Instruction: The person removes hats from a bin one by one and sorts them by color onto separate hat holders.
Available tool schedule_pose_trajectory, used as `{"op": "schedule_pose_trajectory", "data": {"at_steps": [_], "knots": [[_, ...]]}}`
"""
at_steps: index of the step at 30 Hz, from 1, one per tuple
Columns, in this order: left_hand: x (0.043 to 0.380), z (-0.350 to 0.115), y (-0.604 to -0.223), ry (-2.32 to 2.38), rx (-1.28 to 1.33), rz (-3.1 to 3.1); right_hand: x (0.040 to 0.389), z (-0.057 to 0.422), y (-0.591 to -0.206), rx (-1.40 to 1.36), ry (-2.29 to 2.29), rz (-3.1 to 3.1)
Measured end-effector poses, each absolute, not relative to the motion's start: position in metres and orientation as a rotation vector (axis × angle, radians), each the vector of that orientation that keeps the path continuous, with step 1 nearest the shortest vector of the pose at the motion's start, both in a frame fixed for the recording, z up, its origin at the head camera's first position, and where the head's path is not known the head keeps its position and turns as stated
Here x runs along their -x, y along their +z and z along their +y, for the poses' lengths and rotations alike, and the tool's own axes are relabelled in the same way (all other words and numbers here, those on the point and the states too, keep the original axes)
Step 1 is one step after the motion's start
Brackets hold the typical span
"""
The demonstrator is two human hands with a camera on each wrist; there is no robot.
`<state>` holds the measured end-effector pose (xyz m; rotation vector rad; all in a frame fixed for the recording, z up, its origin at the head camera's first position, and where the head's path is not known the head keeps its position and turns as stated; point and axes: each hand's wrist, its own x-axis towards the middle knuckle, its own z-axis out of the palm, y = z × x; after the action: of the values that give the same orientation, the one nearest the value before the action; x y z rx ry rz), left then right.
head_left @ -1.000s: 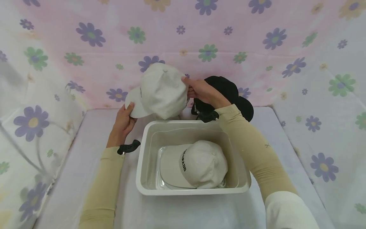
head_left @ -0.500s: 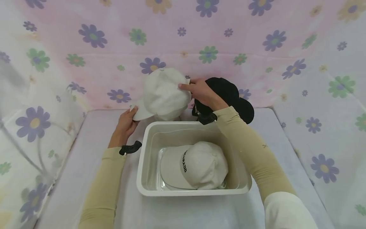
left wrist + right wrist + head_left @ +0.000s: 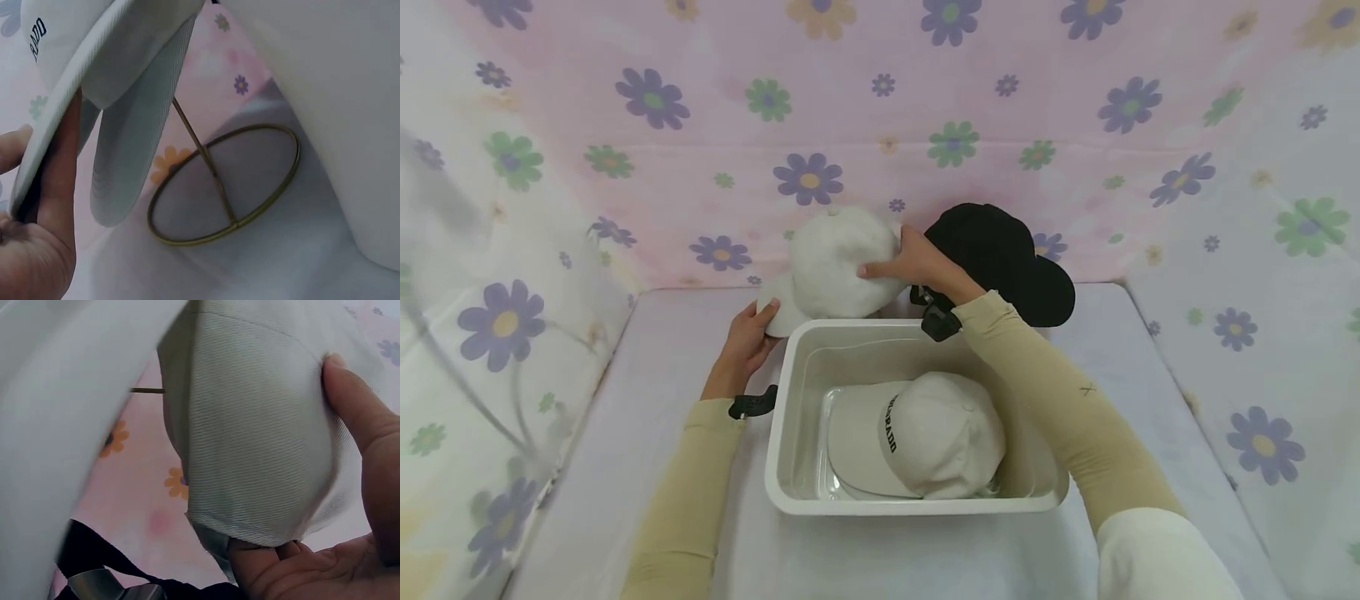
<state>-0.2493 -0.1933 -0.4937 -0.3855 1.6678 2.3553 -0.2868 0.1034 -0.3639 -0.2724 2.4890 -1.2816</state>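
A white baseball cap (image 3: 842, 267) is at the back of the table, its crown up and its brim pointing left. My left hand (image 3: 747, 340) pinches the brim; in the left wrist view the thumb is above it and the fingers underneath. A second ribbed flap (image 3: 134, 144) hangs under that brim. My right hand (image 3: 921, 265) grips the right side of the crown, thumb outside and fingers tucked under the edge (image 3: 262, 536). Beneath the cap is a thin gold-coloured stand (image 3: 209, 164) with a ring base, hidden from the head view.
Directly in front is a white plastic bin (image 3: 917, 506) holding a beige cap (image 3: 951, 437) with dark lettering. A black cap (image 3: 988, 254) stands behind the right forearm. Flower-patterned cloth walls (image 3: 842, 100) enclose the back and sides.
Both hands have brought the white cap lower and slightly right. My left hand is closer to the bin's left rim. The black cap and the beige cap keep their places.
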Motion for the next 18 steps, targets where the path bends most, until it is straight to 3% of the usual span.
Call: {"op": "schedule_pose_trajectory", "data": {"at_steps": [18], "knots": [[0.2408,-0.1892,-0.4948,2.219,0.272,1.998,0.2845,0.1056,-0.3614,0.342,-1.087,2.497]]}}
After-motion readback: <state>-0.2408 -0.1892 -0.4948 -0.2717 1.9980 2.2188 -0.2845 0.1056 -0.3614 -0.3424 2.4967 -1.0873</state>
